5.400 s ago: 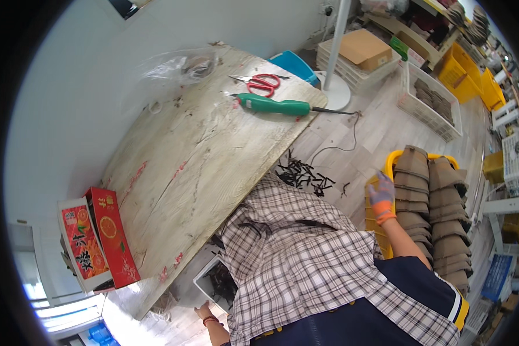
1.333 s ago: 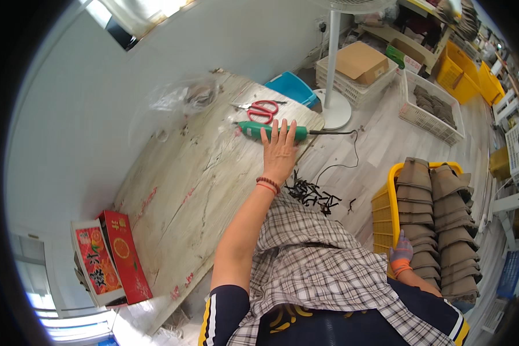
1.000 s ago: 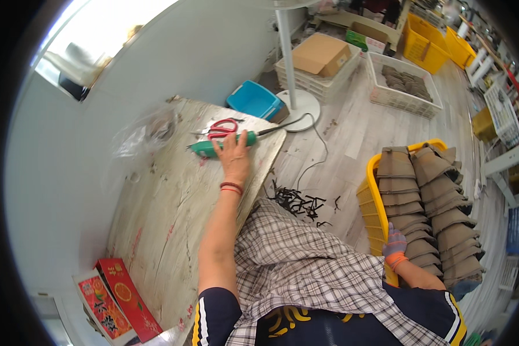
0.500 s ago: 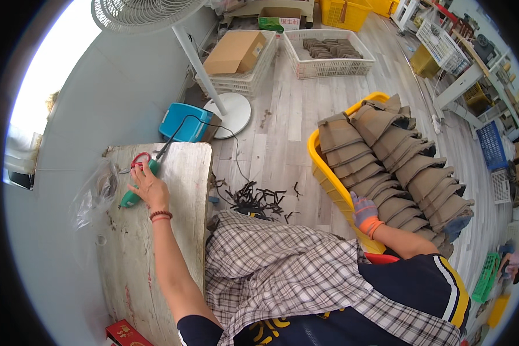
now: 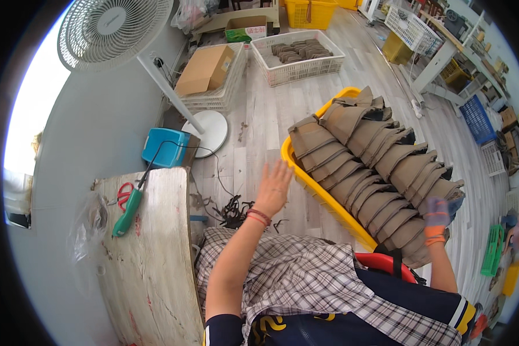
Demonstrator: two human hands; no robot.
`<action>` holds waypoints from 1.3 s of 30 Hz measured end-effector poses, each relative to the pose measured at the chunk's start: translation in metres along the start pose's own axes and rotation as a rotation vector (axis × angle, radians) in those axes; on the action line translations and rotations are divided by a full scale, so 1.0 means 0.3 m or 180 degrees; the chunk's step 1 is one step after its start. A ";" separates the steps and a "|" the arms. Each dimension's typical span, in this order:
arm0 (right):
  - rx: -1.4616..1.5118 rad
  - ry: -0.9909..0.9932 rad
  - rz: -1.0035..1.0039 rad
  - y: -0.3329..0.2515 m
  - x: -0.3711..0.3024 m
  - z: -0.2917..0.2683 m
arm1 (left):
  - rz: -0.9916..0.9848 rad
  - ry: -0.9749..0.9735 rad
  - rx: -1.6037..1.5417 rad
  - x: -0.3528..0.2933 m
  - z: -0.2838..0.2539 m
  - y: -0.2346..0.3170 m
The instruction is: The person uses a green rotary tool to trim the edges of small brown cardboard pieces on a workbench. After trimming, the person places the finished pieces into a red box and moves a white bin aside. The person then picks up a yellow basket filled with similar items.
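Observation:
My left hand (image 5: 275, 184) is bare and held out above the floor beside a yellow crate (image 5: 323, 199). Its fingers are spread and hold nothing. In the crate stand two long rows of nested, curved brown fabric pieces (image 5: 352, 173). My right hand (image 5: 437, 213), in a grey-purple glove with an orange cuff, is at the right side of the rows, near their closer end. Motion smears its fingers, so any grip is unclear. On the wooden table (image 5: 150, 277) at left lie a green-handled corded tool (image 5: 128, 212) and red-handled scissors (image 5: 124, 196).
Black scraps (image 5: 233, 213) lie on the floor between table and crate. A white standing fan (image 5: 210, 132) and a blue bin (image 5: 166, 148) are beyond the table. Farther off, a white crate (image 5: 297, 74) holds more brown pieces. A red seat edge (image 5: 386, 264) shows beside my lap.
My left hand has left the green tool and scissors on the table and swung right toward the crate. My right hand has moved from the crate's near edge across to the rows' right side.

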State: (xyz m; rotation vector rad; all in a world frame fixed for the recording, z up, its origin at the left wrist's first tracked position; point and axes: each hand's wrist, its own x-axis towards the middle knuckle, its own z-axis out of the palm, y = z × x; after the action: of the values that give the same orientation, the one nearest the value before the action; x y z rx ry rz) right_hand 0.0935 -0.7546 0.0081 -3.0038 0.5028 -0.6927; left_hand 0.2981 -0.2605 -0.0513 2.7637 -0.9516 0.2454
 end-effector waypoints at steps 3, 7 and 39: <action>-0.1213 0.0720 0.0695 0.486 -0.013 -0.027 | 0.0227 -0.0334 -0.0180 0.061 0.094 0.080; 0.1361 0.1918 0.2738 0.683 -0.095 -0.104 | 0.0245 -0.0821 -0.0005 0.058 0.173 0.092; 0.4203 -0.0225 0.4832 0.436 0.063 0.392 | 0.0025 -0.0783 0.0001 -0.075 0.132 0.087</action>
State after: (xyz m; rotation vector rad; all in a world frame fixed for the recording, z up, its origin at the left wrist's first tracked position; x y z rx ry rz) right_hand 0.1201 -0.8909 -0.1015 -0.9262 1.2904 -0.3888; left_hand 0.2680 -0.2772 -0.0907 2.8368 -1.0172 -0.0964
